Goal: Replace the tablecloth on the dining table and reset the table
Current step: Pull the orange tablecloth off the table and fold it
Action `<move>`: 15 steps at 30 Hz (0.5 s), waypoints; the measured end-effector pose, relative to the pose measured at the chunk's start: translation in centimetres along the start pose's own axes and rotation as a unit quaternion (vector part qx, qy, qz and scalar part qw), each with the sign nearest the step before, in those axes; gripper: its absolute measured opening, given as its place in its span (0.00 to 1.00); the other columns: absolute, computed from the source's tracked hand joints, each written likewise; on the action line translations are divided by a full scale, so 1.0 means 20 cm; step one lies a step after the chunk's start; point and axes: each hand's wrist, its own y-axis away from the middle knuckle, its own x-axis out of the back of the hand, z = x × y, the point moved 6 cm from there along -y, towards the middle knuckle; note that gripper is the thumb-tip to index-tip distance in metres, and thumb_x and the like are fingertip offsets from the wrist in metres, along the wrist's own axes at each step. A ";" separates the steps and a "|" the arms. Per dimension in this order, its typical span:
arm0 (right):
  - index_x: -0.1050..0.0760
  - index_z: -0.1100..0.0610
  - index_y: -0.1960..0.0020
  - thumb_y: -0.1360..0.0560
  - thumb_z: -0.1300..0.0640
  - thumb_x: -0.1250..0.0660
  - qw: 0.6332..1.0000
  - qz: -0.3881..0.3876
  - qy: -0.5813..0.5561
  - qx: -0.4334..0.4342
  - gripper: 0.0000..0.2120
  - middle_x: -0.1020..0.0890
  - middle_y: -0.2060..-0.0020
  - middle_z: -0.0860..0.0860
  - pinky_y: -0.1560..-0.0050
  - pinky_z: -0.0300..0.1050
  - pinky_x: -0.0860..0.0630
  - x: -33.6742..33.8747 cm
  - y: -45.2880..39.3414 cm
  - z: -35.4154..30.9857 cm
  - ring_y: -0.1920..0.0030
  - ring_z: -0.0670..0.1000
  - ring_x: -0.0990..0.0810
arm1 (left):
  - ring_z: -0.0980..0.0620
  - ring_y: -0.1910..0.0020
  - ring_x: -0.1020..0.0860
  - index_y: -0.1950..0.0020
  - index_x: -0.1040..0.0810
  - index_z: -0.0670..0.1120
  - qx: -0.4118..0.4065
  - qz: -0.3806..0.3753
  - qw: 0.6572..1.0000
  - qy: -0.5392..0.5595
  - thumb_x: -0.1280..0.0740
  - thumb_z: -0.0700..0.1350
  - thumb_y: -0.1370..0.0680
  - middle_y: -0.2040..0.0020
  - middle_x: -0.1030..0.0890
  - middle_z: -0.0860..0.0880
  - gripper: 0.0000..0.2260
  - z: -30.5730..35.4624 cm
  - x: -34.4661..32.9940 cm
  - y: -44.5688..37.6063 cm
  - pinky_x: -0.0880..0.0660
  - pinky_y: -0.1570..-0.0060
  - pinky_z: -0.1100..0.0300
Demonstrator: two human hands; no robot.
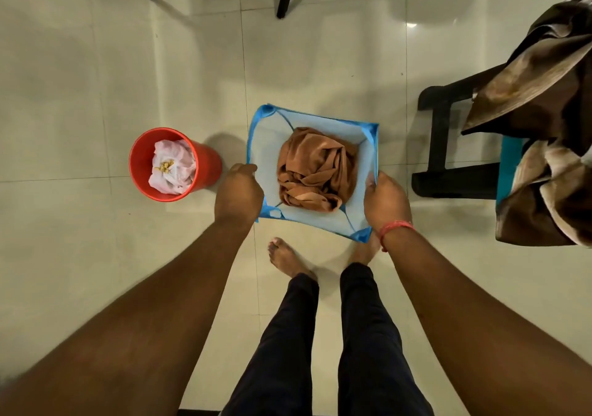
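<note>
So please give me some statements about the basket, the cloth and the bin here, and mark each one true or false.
1. Both hands hold the blue basket by its rim. True: the left hand grips the left edge and the right hand grips the right edge.
2. The basket is empty. False: a crumpled brown cloth lies inside it.
3. The red bin stands to the left of the basket. True.
4. The red bin holds the brown cloth. False: it holds crumpled white paper or plastic with small yellowish bits on it.
5. A dark brown cloth is draped over the black chair on the right. True.
</note>
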 end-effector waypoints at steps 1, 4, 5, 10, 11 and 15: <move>0.24 0.62 0.43 0.17 0.55 0.44 1.000 -0.012 0.011 0.010 0.14 0.19 0.51 0.57 0.50 0.51 0.23 0.00 -0.02 -0.02 0.51 0.59 0.20 | 0.38 0.41 0.21 0.34 0.21 0.39 0.005 0.006 1.000 0.005 0.40 0.31 0.23 0.39 0.21 0.38 0.19 -0.02 0.01 0.02 0.26 0.39 0.50; 0.25 0.62 0.40 0.18 0.55 0.43 0.996 -0.059 0.055 0.025 0.14 0.19 0.45 0.61 0.47 0.50 0.25 -0.01 -0.06 -0.07 0.45 0.62 0.21 | 0.39 0.40 0.23 0.34 0.22 0.39 0.047 -0.026 0.998 0.014 0.40 0.33 0.22 0.38 0.21 0.38 0.17 -0.07 0.00 0.04 0.28 0.39 0.51; 0.26 0.62 0.39 0.18 0.54 0.42 0.995 -0.078 0.062 0.029 0.14 0.20 0.44 0.61 0.47 0.49 0.26 -0.02 -0.06 -0.09 0.44 0.62 0.21 | 0.39 0.39 0.23 0.35 0.21 0.38 0.067 -0.042 0.997 0.022 0.40 0.33 0.21 0.38 0.22 0.38 0.16 -0.09 -0.02 0.04 0.28 0.39 0.51; 0.28 0.60 0.36 0.20 0.53 0.37 0.994 -0.084 0.023 0.059 0.16 0.20 0.44 0.60 0.48 0.49 0.27 -0.03 -0.03 -0.24 0.45 0.62 0.21 | 0.34 0.40 0.25 0.44 0.21 0.33 0.096 -0.080 0.991 0.058 0.38 0.37 0.21 0.44 0.21 0.32 0.11 -0.15 -0.03 0.00 0.30 0.45 0.53; 0.28 0.60 0.35 0.21 0.53 0.36 0.994 -0.079 0.024 0.065 0.17 0.20 0.43 0.60 0.47 0.50 0.26 -0.02 -0.02 -0.26 0.44 0.62 0.22 | 0.36 0.36 0.27 0.39 0.21 0.35 0.097 -0.082 0.990 0.055 0.37 0.39 0.20 0.39 0.23 0.33 0.13 -0.14 -0.01 0.02 0.31 0.39 0.53; 0.31 0.59 0.32 0.20 0.51 0.37 0.990 -0.077 0.066 0.096 0.20 0.25 0.38 0.60 0.41 0.54 0.25 0.01 0.06 -0.29 0.41 0.62 0.23 | 0.36 0.33 0.31 0.31 0.27 0.40 0.033 -0.078 0.996 -0.021 0.37 0.45 0.20 0.31 0.31 0.35 0.19 -0.04 0.07 0.09 0.33 0.34 0.49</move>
